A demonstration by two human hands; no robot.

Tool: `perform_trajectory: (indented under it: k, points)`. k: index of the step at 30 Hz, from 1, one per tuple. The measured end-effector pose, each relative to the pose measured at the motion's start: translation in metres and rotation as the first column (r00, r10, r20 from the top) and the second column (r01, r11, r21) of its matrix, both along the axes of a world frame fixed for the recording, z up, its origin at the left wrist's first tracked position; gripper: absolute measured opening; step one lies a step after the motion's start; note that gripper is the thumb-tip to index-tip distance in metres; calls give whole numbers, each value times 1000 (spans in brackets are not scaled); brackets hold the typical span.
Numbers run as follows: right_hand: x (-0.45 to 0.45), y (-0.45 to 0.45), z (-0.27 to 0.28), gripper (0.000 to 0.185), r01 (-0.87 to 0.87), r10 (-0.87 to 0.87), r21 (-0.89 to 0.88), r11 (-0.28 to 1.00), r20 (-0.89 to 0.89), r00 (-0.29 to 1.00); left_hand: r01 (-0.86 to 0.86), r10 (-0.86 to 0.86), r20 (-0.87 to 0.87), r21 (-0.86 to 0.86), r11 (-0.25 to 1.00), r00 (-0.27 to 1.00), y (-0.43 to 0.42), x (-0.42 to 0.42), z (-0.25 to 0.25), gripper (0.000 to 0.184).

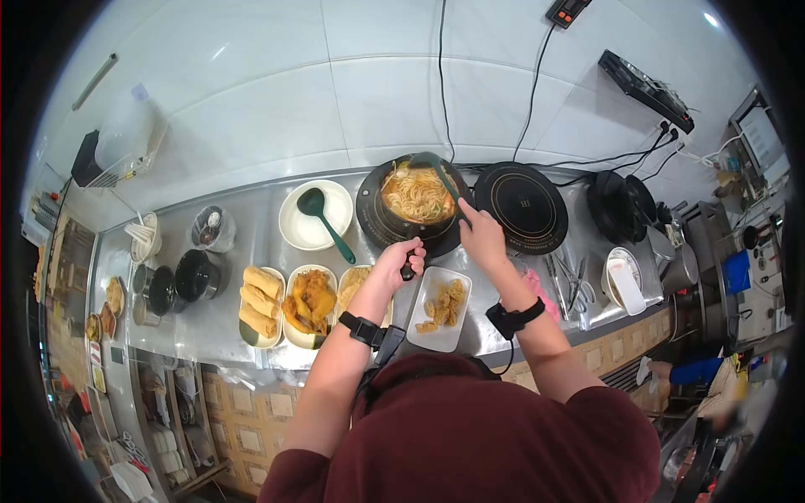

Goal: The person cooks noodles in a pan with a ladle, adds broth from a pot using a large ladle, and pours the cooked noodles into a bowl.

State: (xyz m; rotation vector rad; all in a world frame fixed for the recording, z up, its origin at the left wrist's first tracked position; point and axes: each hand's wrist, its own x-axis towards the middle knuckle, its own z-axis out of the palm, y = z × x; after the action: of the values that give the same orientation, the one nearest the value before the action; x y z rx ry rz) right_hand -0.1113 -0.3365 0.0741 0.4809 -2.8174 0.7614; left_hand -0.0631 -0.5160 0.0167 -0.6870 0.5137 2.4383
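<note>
A dark pot of noodles in reddish broth sits on a black induction hob by the wall. My left hand is wrapped round the pot's black handle, whose end shows below my fingers. In my right hand is a long green spatula; its head reaches over the far side of the noodles. Left of the hob, a green ladle rests in a white bowl. Below my hands lies a white tray of fried pieces.
A second hob stands to the right, with black pans beyond it. Plates of spring rolls and fried food line the counter's front edge. Scissors and a pink cloth lie right. Another person is at far right.
</note>
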Motion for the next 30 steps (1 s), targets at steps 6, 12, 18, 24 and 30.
perform_trajectory:
  k: [6,12,18,24,30]
  points:
    - [-13,-37,-71,44,-21,16,-170,985,-33,999,-8,7,-12,-16,1000,1000,1,0,3,12]
    - [17,-4,-36,45,-104,109,101,989,-47,993,7,-7,-2,15,1000,1000,0,-1,3,11]
    - [52,43,4,41,-142,152,209,968,-30,988,-6,6,13,-9,1000,1000,2,-1,4,11]
    - [29,32,-21,42,-148,138,194,970,61,989,5,-4,11,-19,1000,1000,2,-1,2,12]
    - [-4,14,-14,41,-66,67,-70,995,17,998,3,-3,-5,-17,1000,1000,2,-3,1,12]
